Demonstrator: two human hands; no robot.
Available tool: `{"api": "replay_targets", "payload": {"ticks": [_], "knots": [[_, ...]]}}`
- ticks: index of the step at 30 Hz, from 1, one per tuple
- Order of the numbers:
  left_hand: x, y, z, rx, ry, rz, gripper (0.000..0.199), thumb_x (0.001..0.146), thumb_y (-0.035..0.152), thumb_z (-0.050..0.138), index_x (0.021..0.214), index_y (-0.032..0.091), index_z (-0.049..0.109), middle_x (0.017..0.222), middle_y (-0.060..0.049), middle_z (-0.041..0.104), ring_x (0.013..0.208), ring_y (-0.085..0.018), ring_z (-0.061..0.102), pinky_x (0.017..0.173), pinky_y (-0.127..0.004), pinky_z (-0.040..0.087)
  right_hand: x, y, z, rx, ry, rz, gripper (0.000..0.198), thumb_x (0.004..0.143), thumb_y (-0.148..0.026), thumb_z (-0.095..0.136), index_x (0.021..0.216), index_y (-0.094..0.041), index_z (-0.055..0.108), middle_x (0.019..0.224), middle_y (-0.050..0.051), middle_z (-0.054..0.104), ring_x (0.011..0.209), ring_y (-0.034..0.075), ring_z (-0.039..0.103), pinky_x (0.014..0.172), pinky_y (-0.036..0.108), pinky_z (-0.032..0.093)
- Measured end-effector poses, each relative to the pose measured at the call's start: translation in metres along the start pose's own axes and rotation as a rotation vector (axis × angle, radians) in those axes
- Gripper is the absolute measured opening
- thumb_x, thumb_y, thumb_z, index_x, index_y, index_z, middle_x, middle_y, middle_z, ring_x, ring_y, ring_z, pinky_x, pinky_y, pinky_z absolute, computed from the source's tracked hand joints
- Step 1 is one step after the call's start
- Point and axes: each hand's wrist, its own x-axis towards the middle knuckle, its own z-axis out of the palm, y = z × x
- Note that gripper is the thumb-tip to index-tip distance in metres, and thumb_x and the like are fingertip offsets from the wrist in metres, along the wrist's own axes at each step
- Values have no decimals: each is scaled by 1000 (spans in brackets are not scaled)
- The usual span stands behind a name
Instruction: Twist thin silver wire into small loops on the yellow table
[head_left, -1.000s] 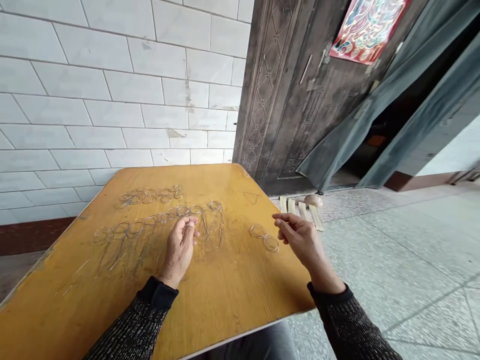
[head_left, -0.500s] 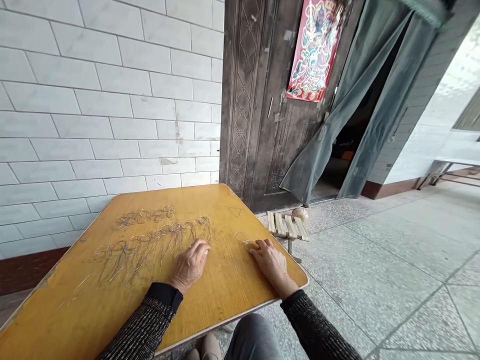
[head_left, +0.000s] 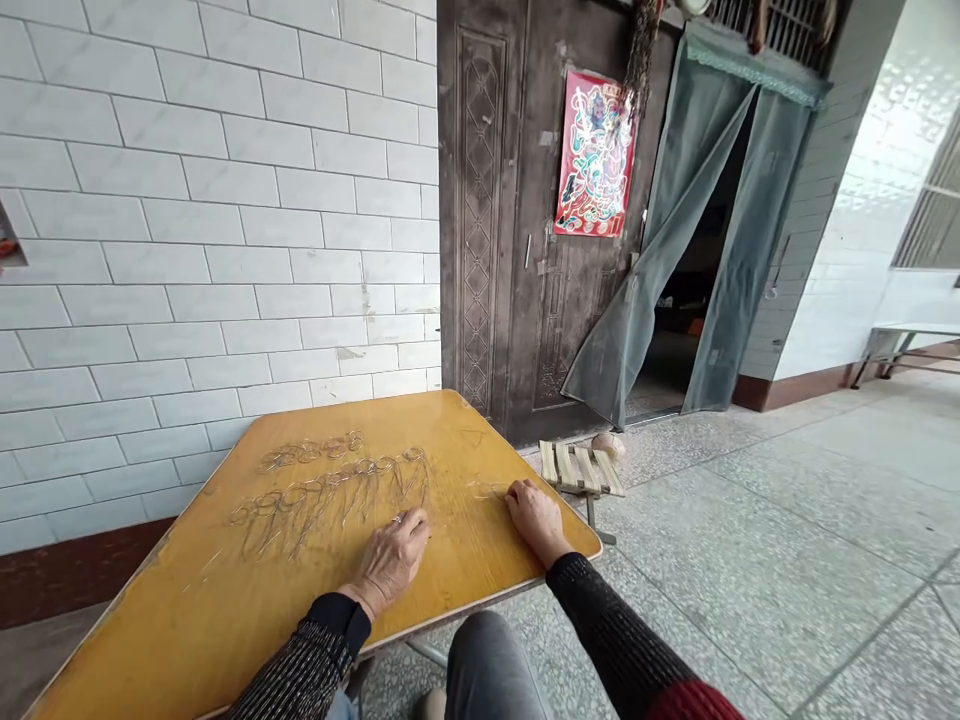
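Observation:
My left hand (head_left: 394,555) rests on the yellow wooden table (head_left: 480,570), its fingers curled down and pressed together. Whatever may be in those fingers is hidden. A row of thin looped wires (head_left: 367,468) with long loose ends lies just beyond it, and a second, shorter group of wire loops (head_left: 307,450) sits farther back. Near the table's right edge, my right hand (head_left: 536,517) is closed at the end of a fine wire (head_left: 486,490), which runs out leftward from its fingertips. The wire is faint against the wood.
A low folding stool (head_left: 581,468) with a strapped seat stands right of the table, a round pale object (head_left: 607,446) behind it. Behind are a white tiled wall (head_left: 225,260), a dark door (head_left: 487,300) and a grey-green curtain (head_left: 637,310). A bench (head_left: 907,335) stands far right.
The head view has tilted upward and shifted. My right fingers, more spread before, are now curled tighter beside the wire. My left hand stays low on the table, fingers still curled.

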Motion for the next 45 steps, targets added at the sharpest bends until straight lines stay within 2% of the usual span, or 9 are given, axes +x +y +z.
{"api": "replay_targets", "payload": {"ticks": [4, 8, 17, 21, 25, 45], "knots": [[-24, 7, -4, -28, 16, -106, 23, 83, 7, 35, 84, 19, 55, 92, -5, 57, 80, -15, 57, 64, -24, 44, 1, 2, 2, 21, -1, -5, 22, 89, -25, 38, 96, -17, 58, 102, 8, 60, 89, 18, 61, 66, 25, 37], [-28, 9, -3, -70, 46, -172, 23, 84, 8, 34, 82, 18, 55, 90, -6, 57, 78, -16, 57, 65, -25, 44, 0, 1, 2, 13, 24, -9, 25, 89, -22, 38, 108, -18, 54, 106, 8, 60, 89, 17, 61, 66, 24, 38], [-28, 7, 0, -133, 85, -180, 24, 84, 9, 34, 83, 19, 56, 91, -6, 57, 81, -15, 57, 68, -25, 44, -3, -1, 0, -39, 45, -47, 30, 90, -31, 37, 112, -21, 54, 109, 8, 55, 88, 18, 60, 67, 25, 38], [-29, 7, 1, -125, 74, -173, 24, 84, 9, 34, 82, 19, 55, 91, -5, 57, 81, -15, 58, 68, -25, 44, -3, 0, 1, -48, 38, -69, 30, 89, -37, 40, 103, -20, 60, 103, 8, 57, 86, 18, 60, 64, 25, 38], [-29, 8, -2, -110, 71, -179, 24, 83, 8, 34, 81, 19, 56, 89, -5, 57, 77, -15, 58, 65, -25, 44, -3, 1, 1, -38, 37, -94, 27, 89, -34, 41, 94, -20, 62, 98, 5, 59, 84, 17, 61, 63, 24, 36], [-26, 9, -6, -120, 73, -147, 24, 85, 11, 34, 81, 18, 56, 88, -5, 58, 75, -15, 57, 65, -24, 44, -2, 3, 3, -49, 50, -108, 24, 89, -29, 40, 97, -20, 61, 99, 6, 62, 86, 17, 61, 64, 24, 37]]}}
